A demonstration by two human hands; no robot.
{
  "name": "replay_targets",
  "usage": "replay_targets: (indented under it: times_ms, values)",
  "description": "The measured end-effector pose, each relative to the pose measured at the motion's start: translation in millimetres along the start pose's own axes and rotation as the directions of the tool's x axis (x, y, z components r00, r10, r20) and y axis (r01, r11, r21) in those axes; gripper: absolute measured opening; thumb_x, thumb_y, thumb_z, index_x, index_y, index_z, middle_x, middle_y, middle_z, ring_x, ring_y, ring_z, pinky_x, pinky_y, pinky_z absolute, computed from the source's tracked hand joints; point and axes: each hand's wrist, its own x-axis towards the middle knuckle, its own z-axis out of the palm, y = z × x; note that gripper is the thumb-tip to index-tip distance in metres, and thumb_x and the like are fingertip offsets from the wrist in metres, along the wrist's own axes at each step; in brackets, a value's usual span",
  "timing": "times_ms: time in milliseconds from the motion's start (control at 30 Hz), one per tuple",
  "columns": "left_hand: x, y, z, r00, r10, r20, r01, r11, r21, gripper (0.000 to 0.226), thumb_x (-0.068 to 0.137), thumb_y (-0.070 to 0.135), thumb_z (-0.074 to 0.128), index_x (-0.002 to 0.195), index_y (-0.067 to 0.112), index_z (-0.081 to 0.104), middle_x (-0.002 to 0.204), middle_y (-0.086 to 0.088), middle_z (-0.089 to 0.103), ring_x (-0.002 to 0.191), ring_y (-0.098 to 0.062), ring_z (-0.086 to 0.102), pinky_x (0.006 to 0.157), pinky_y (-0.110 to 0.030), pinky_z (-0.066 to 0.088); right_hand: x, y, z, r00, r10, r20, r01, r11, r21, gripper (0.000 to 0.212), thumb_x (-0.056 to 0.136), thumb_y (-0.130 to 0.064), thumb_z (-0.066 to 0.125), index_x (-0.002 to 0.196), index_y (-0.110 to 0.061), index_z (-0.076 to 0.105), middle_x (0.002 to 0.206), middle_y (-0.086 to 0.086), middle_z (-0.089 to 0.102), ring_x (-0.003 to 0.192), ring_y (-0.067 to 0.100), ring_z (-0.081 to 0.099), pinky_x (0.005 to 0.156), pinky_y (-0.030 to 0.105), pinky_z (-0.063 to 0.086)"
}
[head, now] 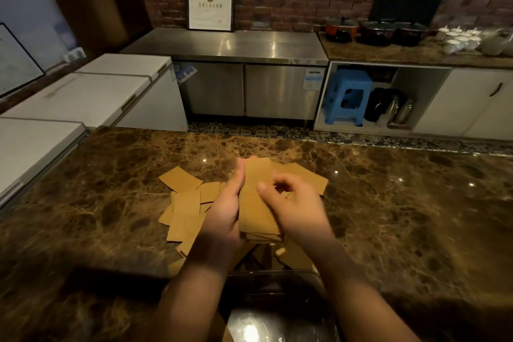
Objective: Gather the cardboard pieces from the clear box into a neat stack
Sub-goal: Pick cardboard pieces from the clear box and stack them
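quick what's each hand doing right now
Left hand: gripping the cardboard stack from its left side.
Right hand: fingers curled on the stack's right side, thumb across its top.

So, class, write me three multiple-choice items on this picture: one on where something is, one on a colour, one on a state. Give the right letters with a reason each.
1. Where is the blue stool?
A. on the marble counter
B. in the open cabinet bay under the far counter
C. on a white chest freezer

2. What colour are the cardboard pieces?
A. tan brown
B. white
C. green

3. What is the left hand doing?
A. lying flat on the counter
B. hanging idle, holding nothing
C. holding a stack of cardboard

Answers:
1 B, it stands in the open bay beside dark bags.
2 A, every loose piece on the marble counter is tan brown.
3 C, its grip wraps the stack's left edge, while the right hand holds the stack's right side.
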Motion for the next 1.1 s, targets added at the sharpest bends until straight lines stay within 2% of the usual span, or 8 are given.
replay_targets:
  times_ms: [133,233,333,500,567,667,867,1100]
  values:
    - [4.7,-3.5,-2.8,0.994,0.098,-0.039,-0.101,0.991,-0.086,0.03,0.1,0.04,0.052,0.124,0.031,0.068,0.105,-0.017,0.077,0.089,-0.03,0.076,0.056,-0.04,0.061,-2.0,-5.5,13.6,0.997,-0.074,-0.008,0.069,0.956,-0.284,0.054,0.093,-0.063,0.047,0.136,-0.03,0.045,0.147,-0.007,0.033,0.142,0.014,0.021,0.114,0.041,0.029]
    - [3.3,4.1,-12.3,0.989,0.132,-0.062,-0.131,0.991,0.019,0.047,0.101,0.048,0.046,0.092,0.019,0.081,0.095,-0.015,0.078,0.076,-0.022,0.078,0.056,-0.035,0.061,-7.7,-14.6,17.2,0.949,-0.286,0.135,0.308,0.934,-0.183,0.048,0.092,-0.067,0.039,0.129,-0.038,0.047,0.136,-0.018,0.043,0.135,0.003,0.027,0.114,0.039,0.029]
    - [8.1,3.4,-30.0,0.965,0.222,-0.136,-0.21,0.973,0.098,0.028,0.103,0.038,0.046,0.124,0.026,0.06,0.12,-0.002,0.07,0.097,-0.006,0.073,0.075,-0.025,0.057,-7.4,-16.3,30.5,0.875,-0.405,0.265,0.481,0.786,-0.388,0.055,0.092,-0.068,0.038,0.129,-0.029,0.052,0.139,-0.008,0.051,0.138,0.013,0.028,0.114,0.038,0.025]
    - [11.0,1.0,-37.4,0.961,0.278,0.002,-0.277,0.958,0.078,0.036,0.109,0.016,0.035,0.116,0.023,0.07,0.096,0.013,0.078,0.084,0.009,0.069,0.069,-0.009,0.054,17.8,-5.4,45.3,0.888,-0.409,0.21,0.455,0.847,-0.274,0.046,0.089,-0.074,0.039,0.112,-0.036,0.049,0.121,-0.012,0.054,0.123,0.008,0.038,0.099,0.034,0.039]
    - [19.0,8.6,-39.1,0.971,0.229,-0.075,-0.233,0.971,-0.052,0.035,0.103,0.04,0.048,0.094,0.022,0.078,0.101,-0.007,0.075,0.087,-0.016,0.075,0.067,-0.034,0.062,44.3,7.1,40.0,0.902,-0.297,0.312,0.353,0.925,-0.141,0.04,0.085,-0.079,0.039,0.108,-0.047,0.045,0.123,-0.015,0.053,0.119,0.005,0.045,0.096,0.03,0.043]
    - [29.5,25.7,-46.3,0.953,0.122,-0.279,-0.179,0.966,-0.189,0.04,0.092,0.051,0.061,0.115,0.019,0.057,0.118,-0.019,0.059,0.088,-0.032,0.071,0.064,-0.052,0.061,105.6,41.3,11.1,0.99,-0.018,0.139,0.043,0.983,-0.178,0.041,0.089,-0.067,0.05,0.114,-0.035,0.056,0.122,-0.002,0.066,0.098,0.009,0.061,0.086,0.036,0.053]
    - [39.1,24.6,-63.0,0.94,0.126,-0.318,-0.21,0.947,-0.244,0.041,0.093,0.05,0.061,0.121,0.022,0.052,0.115,-0.018,0.057,0.075,-0.031,0.072,0.07,-0.051,0.061,137.8,89.7,12.5,0.918,0.397,-0.012,-0.275,0.612,-0.742,0.119,0.054,-0.077,0.078,0.149,-0.02,0.033,0.148,0.012,0.044,0.136,0.036,0.038,0.104,0.05,0.04]
    - [38.1,22.8,-64.1,0.941,0.077,-0.33,-0.169,0.95,-0.261,0.038,0.091,0.045,0.067,0.119,0.023,0.056,0.113,-0.018,0.06,0.069,-0.032,0.073,0.069,-0.05,0.059,138.0,70.9,-15.2,0.826,0.521,0.215,-0.469,0.847,-0.25,0.038,0.077,-0.027,0.084,0.102,-0.01,0.06,0.086,0.008,0.066,0.06,0.021,0.056,0.042,0.026,0.042]
